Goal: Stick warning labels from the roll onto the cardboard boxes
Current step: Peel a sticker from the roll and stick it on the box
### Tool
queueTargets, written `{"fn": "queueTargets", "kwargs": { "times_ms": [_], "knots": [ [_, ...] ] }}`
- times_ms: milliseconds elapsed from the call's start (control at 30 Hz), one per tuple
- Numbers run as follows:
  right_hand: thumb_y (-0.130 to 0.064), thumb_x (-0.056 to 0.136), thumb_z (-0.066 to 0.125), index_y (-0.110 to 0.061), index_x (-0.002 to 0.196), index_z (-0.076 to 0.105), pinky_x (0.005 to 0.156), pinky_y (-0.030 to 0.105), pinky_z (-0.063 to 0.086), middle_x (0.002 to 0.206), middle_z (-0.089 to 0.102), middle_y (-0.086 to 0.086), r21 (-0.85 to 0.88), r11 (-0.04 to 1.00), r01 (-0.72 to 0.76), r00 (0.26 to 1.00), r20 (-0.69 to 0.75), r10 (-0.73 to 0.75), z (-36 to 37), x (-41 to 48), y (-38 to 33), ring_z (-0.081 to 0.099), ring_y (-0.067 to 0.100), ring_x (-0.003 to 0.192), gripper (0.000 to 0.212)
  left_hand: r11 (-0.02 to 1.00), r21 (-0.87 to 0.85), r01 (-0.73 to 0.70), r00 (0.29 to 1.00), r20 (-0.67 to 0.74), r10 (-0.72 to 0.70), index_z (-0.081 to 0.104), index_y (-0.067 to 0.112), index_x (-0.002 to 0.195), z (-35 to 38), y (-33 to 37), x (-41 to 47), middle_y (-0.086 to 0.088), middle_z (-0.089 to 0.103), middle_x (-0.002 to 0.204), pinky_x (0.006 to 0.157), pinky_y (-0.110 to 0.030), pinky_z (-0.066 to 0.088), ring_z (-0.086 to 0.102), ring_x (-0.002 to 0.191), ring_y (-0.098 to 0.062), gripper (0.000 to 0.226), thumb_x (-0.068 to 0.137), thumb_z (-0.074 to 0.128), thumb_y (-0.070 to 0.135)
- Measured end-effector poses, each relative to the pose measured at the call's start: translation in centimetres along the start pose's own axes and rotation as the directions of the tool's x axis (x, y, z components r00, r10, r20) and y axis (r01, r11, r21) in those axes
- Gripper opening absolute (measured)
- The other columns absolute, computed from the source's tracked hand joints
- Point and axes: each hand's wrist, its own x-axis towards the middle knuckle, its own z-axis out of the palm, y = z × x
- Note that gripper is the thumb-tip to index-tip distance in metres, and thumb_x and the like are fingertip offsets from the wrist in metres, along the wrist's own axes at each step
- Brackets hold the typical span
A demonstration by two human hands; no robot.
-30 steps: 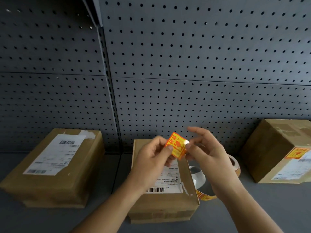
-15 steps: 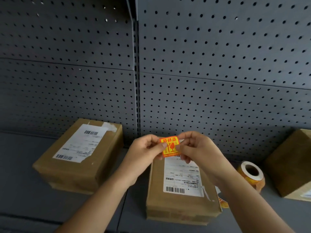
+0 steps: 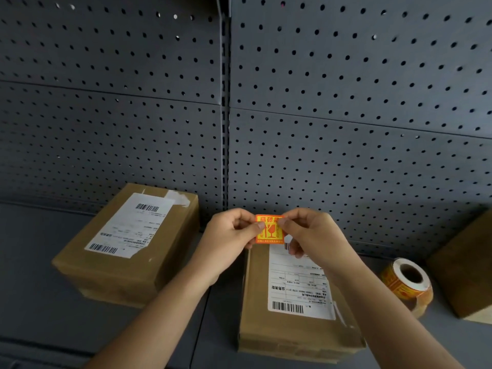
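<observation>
An orange and yellow warning label (image 3: 269, 231) is pinched between my left hand (image 3: 229, 239) and my right hand (image 3: 311, 235), each holding one side edge. The label hovers over the far end of the middle cardboard box (image 3: 255, 310), which carries a white shipping label (image 3: 298, 283). The label roll (image 3: 407, 284) lies on the shelf to the right of that box. A second cardboard box (image 3: 127, 246) with its own shipping label sits to the left. Part of a third box (image 3: 463, 270) shows at the right edge.
The boxes rest on a grey metal shelf (image 3: 40, 275). A dark grey pegboard wall (image 3: 346, 115) rises right behind them, with a vertical upright (image 3: 225, 115) between its two panels.
The label turned from tilted to flat and facing me, now held by both hands over the middle box's far end. My view shifted left, pushing the right box toward the edge.
</observation>
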Motion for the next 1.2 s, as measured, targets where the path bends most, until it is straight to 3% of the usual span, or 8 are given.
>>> {"fn": "queueTargets", "kwargs": {
  "times_ms": [167,300,433,567,767,833,967,1200],
  "knots": [
    [-0.026,0.097,0.064,-0.022,0.088,0.072,0.044,0.016,0.039,0.06,0.06,-0.009,-0.132,0.991,0.021,0.997,-0.073,-0.031,0.4,1.3,0.4,0.049,0.0,0.04,0.013,0.998,0.068,-0.002,0.999,-0.04,0.005,0.069,0.014,0.097,0.5,-0.8,1.5,-0.01,0.075,0.083,0.07,-0.034,0.059,0.066,0.064,-0.009,0.01,0.09,0.075,0.017],
    [-0.026,0.097,0.064,-0.022,0.089,0.073,0.04,0.014,0.036,0.054,0.058,-0.011,-0.136,0.991,0.006,0.997,-0.069,-0.016,0.4,2.2,0.7,0.047,-0.001,0.039,0.013,0.992,0.126,-0.019,0.998,-0.051,0.026,0.065,0.022,0.1,0.8,-1.2,2.4,-0.001,0.074,0.084,0.067,-0.026,0.055,0.066,0.066,-0.003,0.015,0.089,0.076,0.02],
    [-0.023,0.097,0.065,-0.021,0.093,0.071,0.043,0.017,0.04,0.067,0.063,-0.009,-0.164,0.986,0.006,0.998,-0.068,-0.017,0.5,2.9,1.1,0.047,0.003,0.045,0.008,0.985,0.172,-0.02,0.999,-0.045,0.029,0.056,0.024,0.109,0.9,-1.4,2.9,0.001,0.073,0.082,0.066,-0.018,0.05,0.067,0.071,-0.003,0.029,0.089,0.077,0.023],
    [-0.022,0.096,0.066,-0.025,0.104,0.065,0.049,0.01,0.043,0.091,0.07,-0.005,-0.251,0.968,0.027,0.996,-0.081,-0.049,0.6,3.7,1.5,0.061,0.007,0.069,0.009,0.976,0.217,0.003,0.999,-0.035,0.004,0.053,0.024,0.107,0.9,-1.3,3.2,0.0,0.073,0.079,0.07,-0.019,0.05,0.07,0.078,-0.008,0.031,0.088,0.078,0.024],
    [-0.021,0.097,0.064,-0.025,0.11,0.059,0.043,0.009,0.041,0.087,0.065,-0.007,-0.358,0.93,0.076,0.992,-0.066,-0.107,1.1,4.2,2.0,0.058,0.006,0.063,0.015,0.957,0.285,0.06,0.998,-0.028,-0.054,0.049,0.021,0.109,0.8,-1.3,3.7,-0.005,0.073,0.082,0.075,-0.03,0.053,0.07,0.083,-0.017,0.036,0.087,0.078,0.023],
    [-0.021,0.097,0.063,-0.025,0.109,0.059,0.042,0.011,0.041,0.086,0.063,-0.009,-0.369,0.926,0.083,0.991,-0.07,-0.116,1.3,4.2,2.1,0.058,0.007,0.06,0.014,0.946,0.318,0.062,0.998,-0.031,-0.055,0.048,0.02,0.11,0.9,-1.1,3.9,-0.004,0.072,0.083,0.069,-0.024,0.05,0.07,0.081,-0.015,0.038,0.087,0.077,0.023],
    [-0.021,0.096,0.062,-0.027,0.105,0.059,0.057,0.033,0.055,0.083,0.062,-0.012,-0.43,0.898,0.099,0.987,-0.072,-0.144,1.5,4.3,2.3,0.06,0.01,0.063,0.011,0.921,0.387,0.043,0.999,-0.012,-0.042,0.046,0.02,0.112,0.9,-0.6,4.0,0.0,0.069,0.078,0.062,-0.019,0.043,0.065,0.073,-0.008,0.038,0.089,0.076,0.024],
    [-0.02,0.096,0.058,-0.028,0.103,0.061,0.062,0.04,0.06,0.081,0.064,-0.013,-0.501,0.859,0.103,0.983,-0.082,-0.165,1.9,4.1,2.3,0.065,0.014,0.067,0.011,0.883,0.469,0.028,0.999,0.012,-0.038,0.048,0.019,0.111,1.0,0.3,4.0,-0.001,0.067,0.083,0.058,-0.016,0.042,0.062,0.072,-0.01,0.034,0.089,0.073,0.016]
  ]
}}
